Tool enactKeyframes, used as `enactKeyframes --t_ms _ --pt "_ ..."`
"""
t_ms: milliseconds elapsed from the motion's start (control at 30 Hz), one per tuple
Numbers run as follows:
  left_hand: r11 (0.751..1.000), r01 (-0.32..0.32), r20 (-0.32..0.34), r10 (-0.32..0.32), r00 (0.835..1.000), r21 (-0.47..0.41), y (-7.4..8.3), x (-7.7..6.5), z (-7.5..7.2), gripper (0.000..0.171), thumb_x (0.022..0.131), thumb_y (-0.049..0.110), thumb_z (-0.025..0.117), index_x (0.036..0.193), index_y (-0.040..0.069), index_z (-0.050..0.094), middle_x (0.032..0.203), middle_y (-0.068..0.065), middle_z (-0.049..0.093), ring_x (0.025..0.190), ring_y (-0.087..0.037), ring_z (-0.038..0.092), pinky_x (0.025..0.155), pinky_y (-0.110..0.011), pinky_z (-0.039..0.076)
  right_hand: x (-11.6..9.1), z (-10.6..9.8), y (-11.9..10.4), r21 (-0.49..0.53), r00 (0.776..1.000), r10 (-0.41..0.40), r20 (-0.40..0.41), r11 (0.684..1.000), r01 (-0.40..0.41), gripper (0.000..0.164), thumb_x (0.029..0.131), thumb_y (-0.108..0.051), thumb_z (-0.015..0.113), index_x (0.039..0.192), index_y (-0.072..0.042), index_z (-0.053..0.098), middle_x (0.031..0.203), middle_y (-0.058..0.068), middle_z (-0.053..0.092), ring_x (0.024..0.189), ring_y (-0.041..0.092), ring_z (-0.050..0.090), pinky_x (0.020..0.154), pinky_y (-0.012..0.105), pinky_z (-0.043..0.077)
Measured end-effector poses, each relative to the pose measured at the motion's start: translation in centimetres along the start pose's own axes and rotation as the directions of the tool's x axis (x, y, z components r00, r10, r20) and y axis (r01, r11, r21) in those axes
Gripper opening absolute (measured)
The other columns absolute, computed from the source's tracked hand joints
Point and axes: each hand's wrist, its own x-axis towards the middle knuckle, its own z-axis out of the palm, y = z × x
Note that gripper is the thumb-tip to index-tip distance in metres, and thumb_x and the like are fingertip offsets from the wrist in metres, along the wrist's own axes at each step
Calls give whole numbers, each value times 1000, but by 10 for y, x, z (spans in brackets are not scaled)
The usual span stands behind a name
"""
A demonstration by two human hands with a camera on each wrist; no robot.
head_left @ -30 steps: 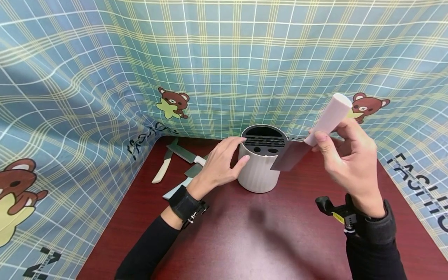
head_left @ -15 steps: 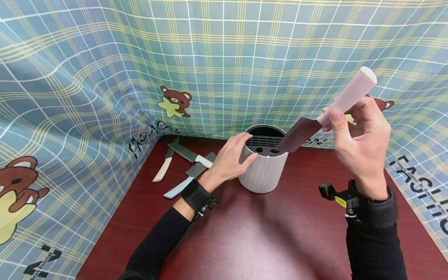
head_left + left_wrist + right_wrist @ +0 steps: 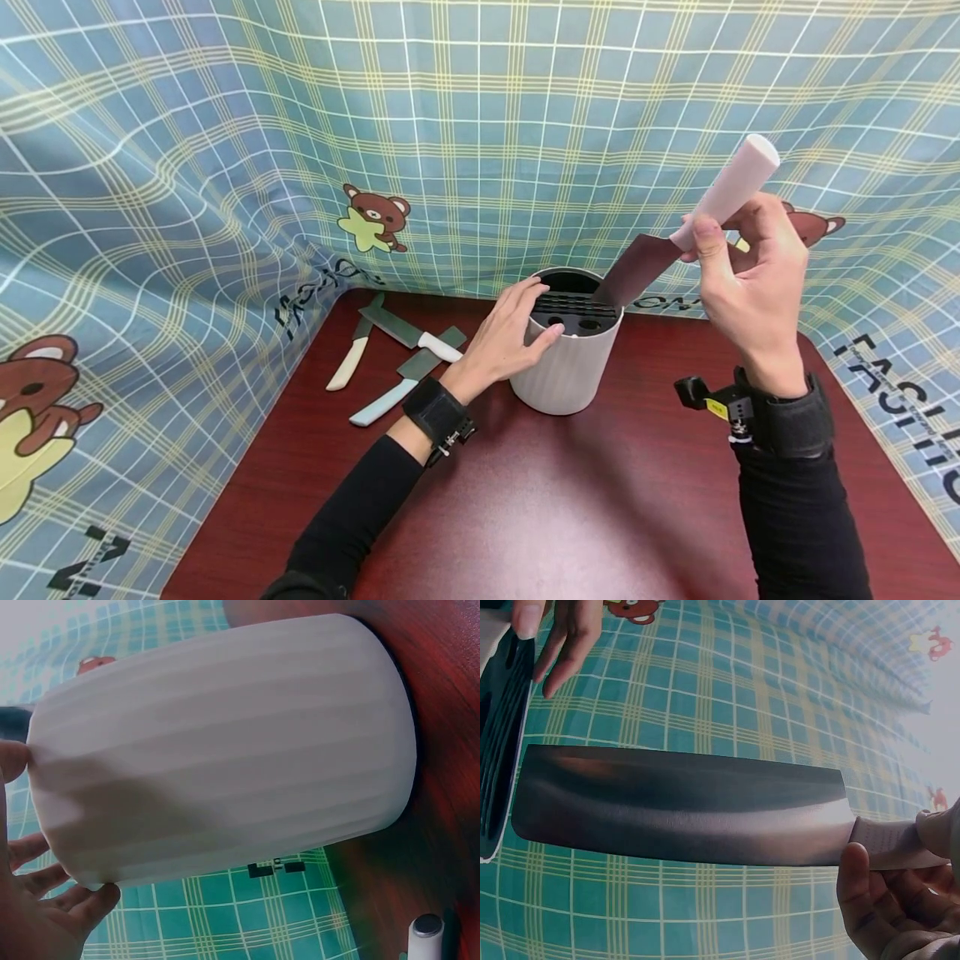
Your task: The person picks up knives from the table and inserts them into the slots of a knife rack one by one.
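My right hand (image 3: 757, 283) pinches a cleaver (image 3: 645, 267) at the blade end of its pale pink handle. The cleaver tilts down to the left, its broad blade tip over the back right of the knife holder's opening. In the right wrist view the whole blade (image 3: 682, 806) shows, its end close to the rim. The holder (image 3: 558, 375) is a ribbed, off-white round block with a black slotted top. My left hand (image 3: 506, 337) holds its rim from the left, thumb at the front and fingers farther back. In the left wrist view fingertips (image 3: 105, 900) touch the rim.
Left of the holder lie several knives: a cream-handled one (image 3: 348, 363), a white-handled cleaver (image 3: 393, 327) and a light-blue-handled one (image 3: 384, 403), some overlapping. A plaid cloth (image 3: 480, 150) rises behind and beside the dark red table (image 3: 540, 517).
My right hand has raised the cleaver, then shifted left, bringing its blade from before the holder to over the back of its top. My left hand has moved slightly right along the rim.
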Motion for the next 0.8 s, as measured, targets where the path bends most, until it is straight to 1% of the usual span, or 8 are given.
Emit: enactKeyframes --t_ms 67,233,367,433,500,567,667,800 --pt "1000 2 -1 -2 1000 -9 -2 0 1 66 99 48 56 152 11 42 163 -10 37 152 -25 34 120 -46 38 1 2 3 1 1000 2 7 1000 -2 25 96 -2 64 120 4 65 109 2 67 85 14 68 69 18 57" --pt "1000 15 -3 -15 1000 -16 -5 -1 5 67 99 49 57 151 10 43 161 -9 39 153 -22 33 122 -43 36 5 5 11 -38 999 15 29 999 -14 24 98 -8 63 120 2 64 107 -2 68 87 13 67 69 17 57" --pt "999 34 17 -33 999 -17 -7 -2 6 67 99 50 55 151 9 43 162 -7 39 155 -21 28 124 -41 32 6 7 16 -42 999 31 34 999 -30 22 98 -7 62 119 0 64 106 -2 67 87 12 67 69 16 57" --pt "999 36 22 -36 999 -9 -7 -2 6 67 99 50 55 151 10 43 162 -7 38 156 -21 27 125 -41 31 6 9 19 -40 999 38 36 999 -36 21 98 -6 62 119 -3 65 104 -4 66 87 12 68 68 17 57" --pt "999 32 23 -32 999 4 -8 -3 5 66 100 51 54 151 10 44 162 -7 38 156 -21 27 125 -41 31 6 9 20 -55 998 40 50 998 -37 22 98 -7 62 120 -5 64 103 -7 65 88 11 68 69 17 57" --pt "999 25 21 -25 999 21 -8 -3 6 66 100 51 54 150 9 44 162 -8 38 156 -22 27 125 -40 31 6 11 21 -64 997 51 55 997 -47 23 98 -6 61 121 -4 64 103 -8 64 89 11 67 69 16 57" --pt "999 9 19 -9 1000 44 -9 -3 7 66 100 50 53 150 8 44 162 -9 39 155 -24 28 125 -40 30 6 13 20 -94 996 69 62 994 -63 25 99 -5 61 123 0 62 105 -9 63 92 9 66 70 14 56" --pt "998 -14 9 13 1000 62 -8 -2 8 65 101 49 53 149 6 45 160 -10 40 155 -27 29 127 -38 28 6 17 16 -127 994 87 68 989 -78 26 99 -4 60 124 2 61 106 -11 60 93 6 65 72 11 55"
